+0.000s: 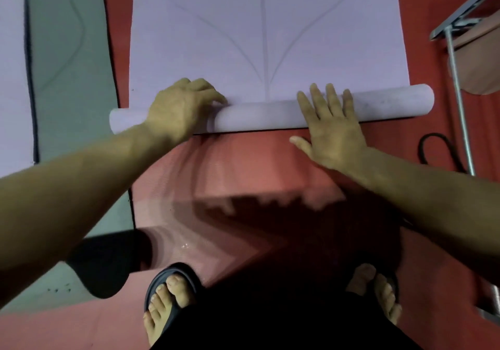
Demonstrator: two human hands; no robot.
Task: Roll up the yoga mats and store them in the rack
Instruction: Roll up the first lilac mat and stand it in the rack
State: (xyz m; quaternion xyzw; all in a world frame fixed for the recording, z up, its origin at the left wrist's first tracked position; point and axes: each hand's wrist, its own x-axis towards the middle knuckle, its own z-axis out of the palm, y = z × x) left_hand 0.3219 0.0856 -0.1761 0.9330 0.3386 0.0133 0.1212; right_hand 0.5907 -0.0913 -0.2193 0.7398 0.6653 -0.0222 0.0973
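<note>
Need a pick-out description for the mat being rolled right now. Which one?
Start at the red floor matting under the person's feet. The lilac mat lies on it straight ahead, its near end already a roll under the left hand and right hand. Unlike the flat grey mat to its left, it bears curved guide lines.

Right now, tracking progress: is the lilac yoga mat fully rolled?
No, partly rolled: lilac yoga mat mostly lies flat beyond the roll under both hands.
</note>
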